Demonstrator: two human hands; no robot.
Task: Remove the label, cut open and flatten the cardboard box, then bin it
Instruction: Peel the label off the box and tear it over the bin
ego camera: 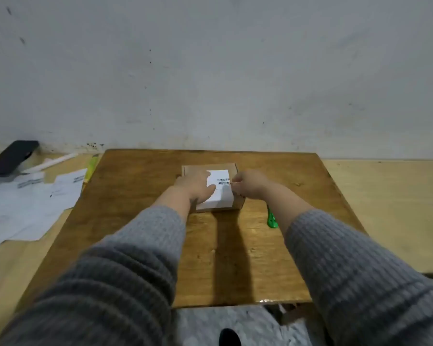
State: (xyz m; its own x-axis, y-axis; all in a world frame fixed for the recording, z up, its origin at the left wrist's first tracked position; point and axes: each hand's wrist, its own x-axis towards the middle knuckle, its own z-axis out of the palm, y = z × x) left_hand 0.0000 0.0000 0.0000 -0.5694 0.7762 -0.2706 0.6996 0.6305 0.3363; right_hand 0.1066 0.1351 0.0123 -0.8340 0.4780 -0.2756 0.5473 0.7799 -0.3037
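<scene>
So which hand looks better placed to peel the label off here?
The right hand. Its fingertips pinch at the right edge of the white label, ready to lift it. The left hand lies flat across the cardboard box, steadying it, so it is better kept as the brace.
</scene>
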